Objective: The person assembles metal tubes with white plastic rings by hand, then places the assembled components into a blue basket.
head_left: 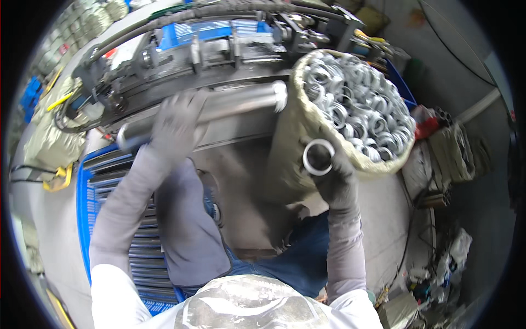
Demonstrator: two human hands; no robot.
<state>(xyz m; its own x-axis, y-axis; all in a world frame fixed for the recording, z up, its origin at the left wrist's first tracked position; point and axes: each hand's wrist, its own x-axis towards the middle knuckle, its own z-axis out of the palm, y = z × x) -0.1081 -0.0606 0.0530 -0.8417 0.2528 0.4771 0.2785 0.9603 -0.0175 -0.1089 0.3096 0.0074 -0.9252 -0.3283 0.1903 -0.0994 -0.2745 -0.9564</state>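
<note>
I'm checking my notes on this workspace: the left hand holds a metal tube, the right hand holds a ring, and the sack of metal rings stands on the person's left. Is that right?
Not quite: the sack of metal rings stands on the person's right, as the head view shows. The left hand does hold a metal tube, and the right hand a ring.

At the left, pale bundles are stacked beyond blue bins and a large pale sack, with a yellow object near it, while at the right a red bag lies beside folded sacks near a grey wall, a clear plastic bag lower down.
</note>
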